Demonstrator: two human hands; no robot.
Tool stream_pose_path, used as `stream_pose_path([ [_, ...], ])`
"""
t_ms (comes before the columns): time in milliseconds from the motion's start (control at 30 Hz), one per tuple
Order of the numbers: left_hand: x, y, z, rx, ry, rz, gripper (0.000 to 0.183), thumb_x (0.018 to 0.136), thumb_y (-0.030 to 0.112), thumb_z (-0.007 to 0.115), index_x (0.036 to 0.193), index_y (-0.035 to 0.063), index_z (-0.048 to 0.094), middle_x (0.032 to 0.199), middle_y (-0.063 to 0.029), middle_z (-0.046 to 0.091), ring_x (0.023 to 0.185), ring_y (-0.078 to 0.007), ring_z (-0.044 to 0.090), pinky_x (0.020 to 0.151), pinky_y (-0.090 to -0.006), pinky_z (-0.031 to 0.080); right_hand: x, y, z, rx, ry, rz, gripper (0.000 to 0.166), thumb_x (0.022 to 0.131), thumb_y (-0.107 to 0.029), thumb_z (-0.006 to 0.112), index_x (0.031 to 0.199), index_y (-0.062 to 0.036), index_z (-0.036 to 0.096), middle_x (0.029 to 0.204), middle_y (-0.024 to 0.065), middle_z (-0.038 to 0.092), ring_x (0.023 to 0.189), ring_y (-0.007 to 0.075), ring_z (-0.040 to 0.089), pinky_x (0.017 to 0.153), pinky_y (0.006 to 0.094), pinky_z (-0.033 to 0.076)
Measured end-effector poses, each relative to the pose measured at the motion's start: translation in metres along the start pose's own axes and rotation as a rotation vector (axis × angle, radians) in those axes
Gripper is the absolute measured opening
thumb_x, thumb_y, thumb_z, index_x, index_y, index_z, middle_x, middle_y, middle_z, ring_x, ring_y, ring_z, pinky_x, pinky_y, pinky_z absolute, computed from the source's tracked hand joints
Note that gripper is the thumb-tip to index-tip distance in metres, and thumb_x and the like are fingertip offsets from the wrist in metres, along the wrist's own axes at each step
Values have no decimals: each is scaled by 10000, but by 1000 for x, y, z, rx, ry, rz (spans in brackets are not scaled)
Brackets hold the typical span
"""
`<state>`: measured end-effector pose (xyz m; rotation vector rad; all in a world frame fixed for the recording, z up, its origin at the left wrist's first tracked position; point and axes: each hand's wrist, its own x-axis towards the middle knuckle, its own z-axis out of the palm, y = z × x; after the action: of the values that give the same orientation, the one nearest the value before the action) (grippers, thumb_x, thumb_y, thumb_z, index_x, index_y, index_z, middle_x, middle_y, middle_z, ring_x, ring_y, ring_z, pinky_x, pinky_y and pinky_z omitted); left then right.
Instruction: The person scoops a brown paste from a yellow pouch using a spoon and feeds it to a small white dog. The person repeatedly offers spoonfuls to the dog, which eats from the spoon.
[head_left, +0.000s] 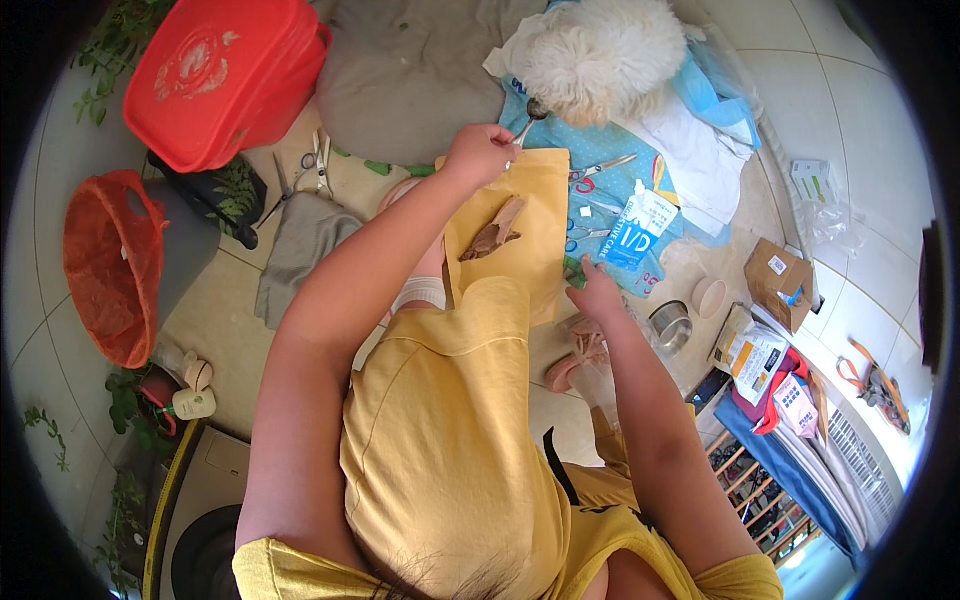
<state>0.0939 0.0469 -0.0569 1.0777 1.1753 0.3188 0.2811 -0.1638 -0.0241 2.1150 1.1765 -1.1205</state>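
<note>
My left hand (484, 155) grips the handle of a metal spoon (528, 126). Dark food sits in its bowl, close to the head of a fluffy white dog (600, 60). Below that hand lies a kraft paper bag (540, 217), with a brown dried chew or bark-like piece (495, 229) on top. My right hand (596, 291) is lowered beside the bag's right edge, by a green item (574, 271); whether it holds this cannot be told. A blue and white food pouch (637, 232) lies just beyond, on a blue dotted mat (577, 136).
Grooming scissors (604, 166) lie on the mat, and more scissors (322, 161) at left. A red lidded bin (217, 82) and a bin with an orange liner (112, 270) stand left. At right are a steel bowl (671, 328) and a cardboard box (776, 285).
</note>
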Motion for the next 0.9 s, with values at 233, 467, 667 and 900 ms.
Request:
stream_pose_path([
  [233, 8, 3, -14, 134, 107, 74, 154, 762, 123, 578, 849, -3, 596, 696, -22, 569, 627, -83, 480, 583, -235, 399, 1, 1, 1, -2, -16, 15, 770, 671, -234, 566, 1319, -32, 201, 1268, 355, 217, 1025, 367, 486, 861, 365, 411],
  [467, 14, 4, -22, 135, 162, 107, 140, 757, 117, 563, 818, -4, 601, 648, -6, 545, 583, -81, 455, 544, -241, 385, 2, 1, 2, -1, -8, 10, 776, 665, -240, 571, 1316, -26, 207, 1261, 357, 231, 1032, 368, 481, 868, 361, 408],
  [667, 12, 7, -23, 178, 181, 99, 148, 761, 135, 556, 828, 12, 604, 652, -14, 548, 589, -83, 462, 551, -245, 389, 0, 0, 0, 1, -7, 5, 778, 666, -244, 572, 1315, -22, 206, 1256, 358, 241, 1039, 367, 476, 869, 358, 407],
  [900, 14, 9, -27, 231, 247, 125, 162, 775, 160, 555, 849, 27, 609, 689, -43, 587, 602, -120, 505, 578, -262, 410, 1, 0, 1, -3, -12, 8, 778, 670, -249, 571, 1316, -19, 204, 1255, 363, 237, 1050, 362, 470, 875, 356, 403],
])
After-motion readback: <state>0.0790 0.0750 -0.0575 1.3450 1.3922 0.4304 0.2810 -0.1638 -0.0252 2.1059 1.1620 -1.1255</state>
